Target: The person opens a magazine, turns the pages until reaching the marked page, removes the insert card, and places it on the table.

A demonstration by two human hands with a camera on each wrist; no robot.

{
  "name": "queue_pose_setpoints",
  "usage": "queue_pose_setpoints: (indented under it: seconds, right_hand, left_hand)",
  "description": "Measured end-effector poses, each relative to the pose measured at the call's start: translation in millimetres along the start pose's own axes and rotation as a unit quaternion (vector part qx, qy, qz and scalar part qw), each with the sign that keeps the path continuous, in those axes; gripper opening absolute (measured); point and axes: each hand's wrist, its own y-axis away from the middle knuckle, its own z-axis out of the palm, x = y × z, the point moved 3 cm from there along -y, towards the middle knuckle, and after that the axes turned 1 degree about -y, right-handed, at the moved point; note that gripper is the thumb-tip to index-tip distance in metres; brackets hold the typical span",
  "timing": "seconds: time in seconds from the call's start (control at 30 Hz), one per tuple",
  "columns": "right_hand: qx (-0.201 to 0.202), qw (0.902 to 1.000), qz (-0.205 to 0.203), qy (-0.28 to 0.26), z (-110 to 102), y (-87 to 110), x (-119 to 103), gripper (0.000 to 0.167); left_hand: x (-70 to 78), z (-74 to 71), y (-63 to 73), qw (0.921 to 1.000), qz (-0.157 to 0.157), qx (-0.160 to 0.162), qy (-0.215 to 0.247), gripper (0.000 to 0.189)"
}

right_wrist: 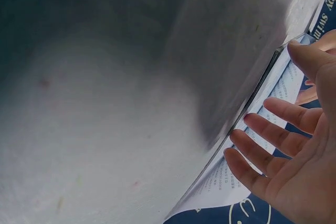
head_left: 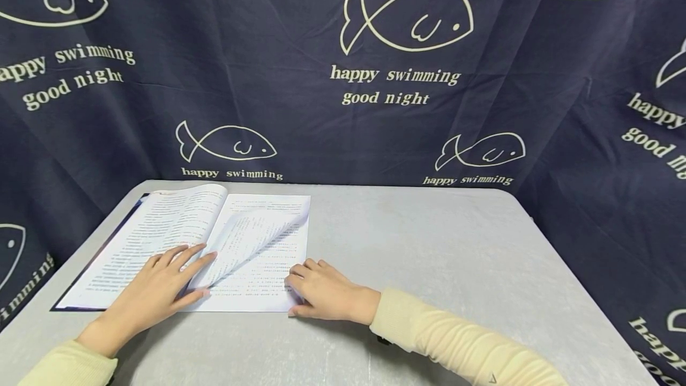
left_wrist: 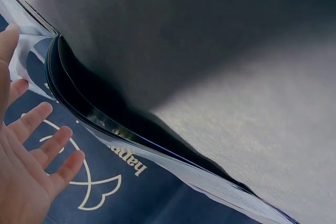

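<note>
An open book (head_left: 123, 255) of printed pages lies at the left of the table. One right-hand page (head_left: 241, 237) is bent over diagonally toward the spine, and the printed page (head_left: 273, 279) beneath it shows. Across the lower middle of the book rests my left hand (head_left: 152, 290), fingers spread, index finger and thumb at the bent page's lower end. My right hand (head_left: 324, 292) is at the book's lower right corner, with the thumb by the bottom edge. In the right wrist view the right hand's fingers (right_wrist: 283, 135) look spread and loosely bent beside the page edge.
The grey table (head_left: 429, 255) extends right of the book. Behind it hangs a dark blue curtain (head_left: 300, 76) with fish drawings and lettering, which also flanks both sides. In the left wrist view, the book's dark cover (left_wrist: 105, 114) bows beside the spine.
</note>
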Motion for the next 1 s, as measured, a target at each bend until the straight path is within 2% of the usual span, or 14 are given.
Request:
queue_pose_setpoints:
  seconds: [0.2, 0.4, 0.77, 1.0]
  right_hand:
    - [0.001, 1.0000, 0.001, -0.001, -0.5, 0.2, -0.4, 0.050]
    - [0.002, 1.0000, 0.004, -0.001, -2.4, 0.1, -0.6, 0.051]
    - [0.000, 1.0000, 0.005, 0.003, -0.9, -0.5, -0.2, 0.052]
    - [0.002, 1.0000, 0.006, 0.004, -0.3, -1.3, 0.4, 0.050]
  left_hand:
    - [0.2, -0.6, -0.9, 0.9994, 0.022, 0.028, -0.008, 0.064]
    - [-0.9, -0.9, -1.5, 0.9987, 0.027, 0.043, -0.010, 0.064]
    - [-2.2, 0.1, -1.5, 0.9987, 0.024, 0.043, -0.015, 0.068]
    - [-3.0, -1.3, 0.3, 0.9992, 0.017, 0.034, -0.014, 0.055]
